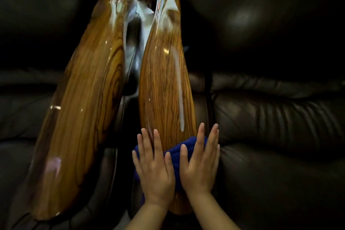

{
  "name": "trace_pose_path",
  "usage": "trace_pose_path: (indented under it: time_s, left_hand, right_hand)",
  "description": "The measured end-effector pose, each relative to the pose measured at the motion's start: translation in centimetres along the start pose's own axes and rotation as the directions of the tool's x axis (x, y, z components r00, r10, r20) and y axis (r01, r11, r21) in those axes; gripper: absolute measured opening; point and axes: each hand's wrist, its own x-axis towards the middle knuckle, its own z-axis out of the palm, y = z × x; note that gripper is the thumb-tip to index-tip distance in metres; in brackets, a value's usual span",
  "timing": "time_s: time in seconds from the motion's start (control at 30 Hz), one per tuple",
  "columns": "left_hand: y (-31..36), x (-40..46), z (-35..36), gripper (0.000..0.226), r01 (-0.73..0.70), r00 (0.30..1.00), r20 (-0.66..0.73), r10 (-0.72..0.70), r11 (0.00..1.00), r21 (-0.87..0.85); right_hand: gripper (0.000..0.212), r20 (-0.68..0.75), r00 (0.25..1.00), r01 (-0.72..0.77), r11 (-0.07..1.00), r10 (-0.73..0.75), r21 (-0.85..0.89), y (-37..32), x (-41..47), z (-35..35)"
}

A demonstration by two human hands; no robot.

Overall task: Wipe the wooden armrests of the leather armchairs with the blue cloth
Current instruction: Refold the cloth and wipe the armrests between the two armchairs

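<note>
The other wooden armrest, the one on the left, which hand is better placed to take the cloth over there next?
Probably the left hand: it rests on the blue cloth on the side nearest the left armrest.

Two flat, open hands, left hand (154,168) and right hand (200,162), press a blue cloth (175,152) onto the near end of a glossy wooden armrest (164,87). A second armrest (84,108) lies left of it. Dark leather armchairs (270,117) flank both.
</note>
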Motion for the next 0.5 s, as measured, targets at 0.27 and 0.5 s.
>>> trace_pose_path:
  time_s: [0.27,0.5]
  left_hand:
    - [2.5,8.8,-0.2,0.057,0.002,0.995,-0.102,0.007,0.997,0.082]
    - [4.8,18.8,-1.7,0.058,-0.088,0.994,-0.049,0.097,0.984,0.152]
  right_hand:
    - [0.065,-0.066,0.996,0.061,0.997,-0.058,0.048,-3.3,8.8,0.3]
    - [0.064,-0.031,0.998,0.058,0.998,-0.057,0.037,-7.0,18.0,0.7]
